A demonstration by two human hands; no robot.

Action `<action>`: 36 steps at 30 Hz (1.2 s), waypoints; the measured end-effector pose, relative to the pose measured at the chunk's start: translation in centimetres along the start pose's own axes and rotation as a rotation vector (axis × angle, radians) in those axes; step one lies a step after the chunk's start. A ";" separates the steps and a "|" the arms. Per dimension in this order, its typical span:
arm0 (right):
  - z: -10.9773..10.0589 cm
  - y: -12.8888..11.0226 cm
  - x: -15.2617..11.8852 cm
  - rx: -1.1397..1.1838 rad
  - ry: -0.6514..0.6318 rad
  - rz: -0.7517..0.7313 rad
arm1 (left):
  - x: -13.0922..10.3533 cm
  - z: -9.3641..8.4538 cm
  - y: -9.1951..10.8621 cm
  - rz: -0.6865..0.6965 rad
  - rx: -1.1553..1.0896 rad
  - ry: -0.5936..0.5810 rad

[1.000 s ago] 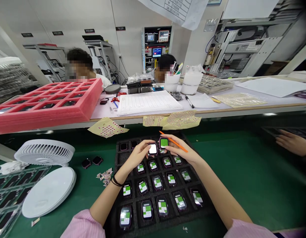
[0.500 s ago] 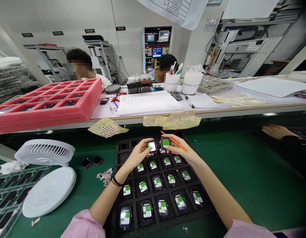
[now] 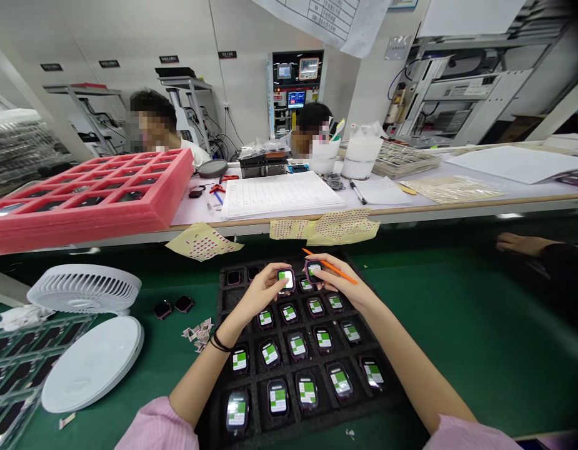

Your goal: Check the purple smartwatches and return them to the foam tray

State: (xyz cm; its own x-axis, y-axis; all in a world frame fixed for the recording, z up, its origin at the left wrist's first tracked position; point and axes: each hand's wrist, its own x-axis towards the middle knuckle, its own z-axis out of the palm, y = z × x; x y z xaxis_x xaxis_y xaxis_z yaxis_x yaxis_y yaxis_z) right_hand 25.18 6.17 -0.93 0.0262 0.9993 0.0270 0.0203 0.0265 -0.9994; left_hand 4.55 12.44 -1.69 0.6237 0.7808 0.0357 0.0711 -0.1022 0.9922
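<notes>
My left hand is closed round a smartwatch with a lit white and green screen, its thumb on the glass. In my right hand is a second smartwatch, its thumb over the lit display. An orange stick is also tucked between the fingers of that hand. Both watches are held side by side above a black foam tray. Several more watches, such as one front watch, lie in its compartments with green and white screens lit. Two at the far left corner have dark screens.
On the green mat at left lie two dark watches, small loose pieces, a white fan and a clear tray. A shelf ahead carries a pink foam tray and papers. Another person's hand is at right.
The right watch's screen has gone from mostly green to a white and green pattern, and the left one's from white to white and green. My right thumb has shifted onto its screen.
</notes>
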 end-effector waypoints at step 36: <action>0.0 0.0 0.0 -0.032 -0.013 -0.021 | 0.4 0.0 0.0 -0.007 -0.013 0.082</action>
State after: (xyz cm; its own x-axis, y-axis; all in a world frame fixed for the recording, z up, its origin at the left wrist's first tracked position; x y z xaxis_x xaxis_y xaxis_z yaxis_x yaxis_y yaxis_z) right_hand 25.14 6.20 -0.94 0.0120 0.9988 0.0472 0.0531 0.0465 -0.9975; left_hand 4.81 12.71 -1.72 0.5576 0.8292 0.0383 0.0647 -0.0894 0.9939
